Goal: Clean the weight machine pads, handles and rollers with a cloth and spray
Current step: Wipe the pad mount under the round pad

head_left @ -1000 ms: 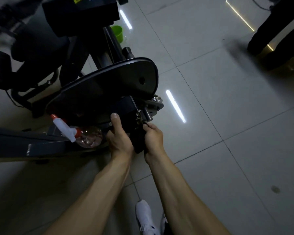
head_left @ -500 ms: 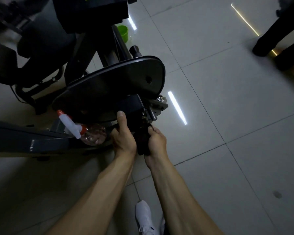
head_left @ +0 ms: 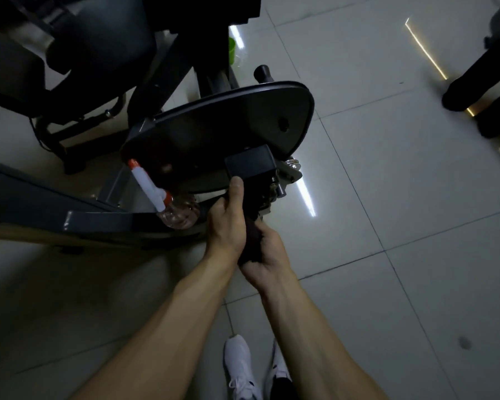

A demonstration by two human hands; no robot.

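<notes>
A dark weight machine stands ahead of me with a flat oval plate [head_left: 223, 125] tilted toward me. A dark bracket block [head_left: 250, 164] sticks out below the plate. My left hand [head_left: 228, 223] grips the underside of that block, thumb lying up along its face. My right hand [head_left: 267, 255] is curled round a dark cloth [head_left: 251, 241] bunched just below the block, between both hands. A clear spray bottle [head_left: 179, 213] with a white and red nozzle lies on the machine's frame to the left of my left hand.
Machine frame bars [head_left: 104, 220] run along the floor at left. A chrome pin and knob [head_left: 290, 167] project right of the block. A green cup [head_left: 232, 50] stands behind the machine. Dark trouser legs [head_left: 479, 79] of another person stand at the right. My white shoes [head_left: 238, 368] are below.
My right hand has slid down from the side of the block, pulling the cloth lower. My left hand kept its grip. The view has shifted slightly.
</notes>
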